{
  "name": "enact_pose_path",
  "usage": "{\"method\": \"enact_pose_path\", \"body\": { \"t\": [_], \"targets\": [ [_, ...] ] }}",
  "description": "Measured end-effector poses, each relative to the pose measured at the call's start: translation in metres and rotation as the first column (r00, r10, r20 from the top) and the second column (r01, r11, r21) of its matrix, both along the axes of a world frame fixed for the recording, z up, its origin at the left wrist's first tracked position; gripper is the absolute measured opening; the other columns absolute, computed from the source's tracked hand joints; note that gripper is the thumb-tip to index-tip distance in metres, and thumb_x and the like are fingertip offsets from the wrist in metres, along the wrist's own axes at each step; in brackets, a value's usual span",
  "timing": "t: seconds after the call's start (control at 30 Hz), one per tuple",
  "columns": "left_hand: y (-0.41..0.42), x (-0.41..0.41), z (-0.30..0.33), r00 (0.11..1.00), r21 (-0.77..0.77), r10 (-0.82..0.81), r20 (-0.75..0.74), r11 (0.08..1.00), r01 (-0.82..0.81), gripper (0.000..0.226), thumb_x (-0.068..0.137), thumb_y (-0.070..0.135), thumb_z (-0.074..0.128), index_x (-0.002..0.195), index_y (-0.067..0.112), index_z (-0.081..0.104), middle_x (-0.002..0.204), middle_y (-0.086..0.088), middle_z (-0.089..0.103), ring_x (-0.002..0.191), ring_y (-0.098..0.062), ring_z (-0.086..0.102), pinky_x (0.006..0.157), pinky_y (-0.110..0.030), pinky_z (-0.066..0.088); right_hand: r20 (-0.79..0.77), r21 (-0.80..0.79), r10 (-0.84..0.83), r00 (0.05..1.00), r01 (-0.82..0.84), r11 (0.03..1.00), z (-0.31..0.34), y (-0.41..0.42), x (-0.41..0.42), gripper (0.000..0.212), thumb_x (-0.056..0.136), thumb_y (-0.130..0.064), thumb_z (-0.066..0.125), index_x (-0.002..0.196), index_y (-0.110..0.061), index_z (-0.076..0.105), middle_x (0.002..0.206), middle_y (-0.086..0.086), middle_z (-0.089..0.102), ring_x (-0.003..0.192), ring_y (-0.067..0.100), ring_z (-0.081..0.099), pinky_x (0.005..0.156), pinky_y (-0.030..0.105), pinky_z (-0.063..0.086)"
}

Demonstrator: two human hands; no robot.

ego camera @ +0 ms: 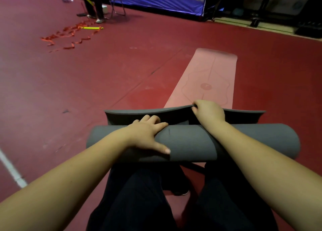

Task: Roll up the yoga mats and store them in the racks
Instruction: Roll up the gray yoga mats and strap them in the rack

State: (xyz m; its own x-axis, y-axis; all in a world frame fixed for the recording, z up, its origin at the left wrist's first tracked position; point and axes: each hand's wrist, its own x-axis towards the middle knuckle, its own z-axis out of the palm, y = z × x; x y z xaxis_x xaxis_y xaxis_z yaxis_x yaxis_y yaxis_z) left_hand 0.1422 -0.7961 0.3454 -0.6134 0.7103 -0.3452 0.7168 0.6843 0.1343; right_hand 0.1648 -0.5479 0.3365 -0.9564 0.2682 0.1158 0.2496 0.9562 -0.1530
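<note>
Rolling nearly done: the left hand (148, 135) lies flat on the grey mat (191, 141) rolled on the floor (87, 91), the right hand (208, 111) pinches its loose end, to be wrapped over next.

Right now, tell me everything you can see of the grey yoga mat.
The grey yoga mat is mostly rolled into a thick matte, foam-looking cylinder lying crosswise in front of the person's legs. Its last flap is still loose beyond the roll, the edge lifted and wavy. The left hand rests flat on top of the roll; the right hand pinches the raised flap edge. The flap overlaps the near end of the pink mat.
</note>
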Motion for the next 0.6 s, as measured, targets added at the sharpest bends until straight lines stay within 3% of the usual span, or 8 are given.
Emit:
{"method": "enact_pose_path", "body": {
  "t": [0.07, 0.13, 0.27, 0.4, 0.5, 0.6],
  "targets": [
    [-0.001, 0.002, -0.002, 0.993, 0.017, -0.011, -0.116, 1.000, 0.013, 0.099, 0.073, 0.093, 0.022, 0.154, 0.034, 0.023, 0.142, -0.003, 0.032, 0.131, -0.024, 0.029, 0.109, -0.044, 0.025, -0.048, 0.086, 0.014, 0.999, -0.010, 0.996, 0.004, 0.000, 0.000, 0.026, 0.097, -0.031, 0.050, 0.110, -0.018, 0.068, 0.100, 0.012, 0.065, 0.097, 0.034, 0.057, 0.074, 0.037, 0.042],
    [-0.003, 0.004, -0.007, 0.969, 0.051, -0.033, -0.245, 0.998, 0.047, 0.108, 0.069, 0.094, 0.003, 0.151, 0.030, 0.031, 0.131, -0.004, 0.039, 0.122, -0.024, 0.036, 0.103, -0.042, 0.027, -0.096, 0.195, 0.059, 0.994, -0.040, 0.980, 0.005, 0.001, 0.001, 0.024, 0.096, -0.031, 0.054, 0.105, -0.014, 0.070, 0.100, 0.009, 0.062, 0.099, 0.033, 0.052, 0.078, 0.039, 0.040],
    [-0.007, 0.002, -0.024, 0.939, 0.248, -0.008, -0.344, 0.964, 0.099, 0.089, 0.078, 0.086, 0.022, 0.123, 0.016, 0.052, 0.111, 0.000, 0.049, 0.105, -0.022, 0.045, 0.095, -0.037, 0.033, -0.174, 0.146, 0.069, 0.982, -0.043, 0.988, 0.007, -0.001, 0.004, 0.024, 0.094, -0.027, 0.059, 0.102, -0.006, 0.066, 0.105, 0.014, 0.055, 0.099, 0.036, 0.049, 0.080, 0.042, 0.037],
    [-0.004, -0.004, -0.028, 0.926, 0.383, 0.036, -0.377, 0.916, 0.120, 0.056, 0.082, 0.076, 0.036, 0.086, 0.021, 0.045, 0.088, 0.006, 0.044, 0.089, -0.022, 0.047, 0.084, -0.037, 0.035, -0.087, 0.026, 0.082, 0.993, -0.080, 0.996, 0.010, -0.003, 0.006, 0.025, 0.103, -0.032, 0.043, 0.111, -0.011, 0.055, 0.103, 0.015, 0.065, 0.092, 0.039, 0.061, 0.067, 0.039, 0.036],
    [-0.002, -0.012, -0.030, 0.903, 0.421, 0.016, -0.430, 0.888, 0.185, 0.053, 0.085, 0.069, 0.037, 0.075, 0.019, 0.051, 0.080, 0.002, 0.047, 0.081, -0.026, 0.053, 0.075, -0.040, 0.038, -0.040, 0.038, 0.100, 0.994, -0.098, 0.994, 0.012, 0.001, 0.010, 0.025, 0.103, -0.036, 0.039, 0.111, -0.015, 0.051, 0.098, 0.016, 0.068, 0.088, 0.040, 0.062, 0.064, 0.039, 0.039],
    [0.002, -0.020, -0.036, 0.833, 0.457, 0.041, -0.551, 0.850, 0.260, 0.054, 0.085, 0.062, 0.045, 0.068, 0.013, 0.059, 0.087, -0.006, 0.053, 0.082, -0.029, 0.050, 0.070, -0.041, 0.041, -0.012, 0.044, 0.117, 0.993, -0.116, 0.992, 0.015, 0.003, 0.013, 0.025, 0.103, -0.038, 0.039, 0.112, -0.018, 0.051, 0.099, 0.014, 0.068, 0.089, 0.038, 0.062, 0.064, 0.037, 0.038]
  ]
}}
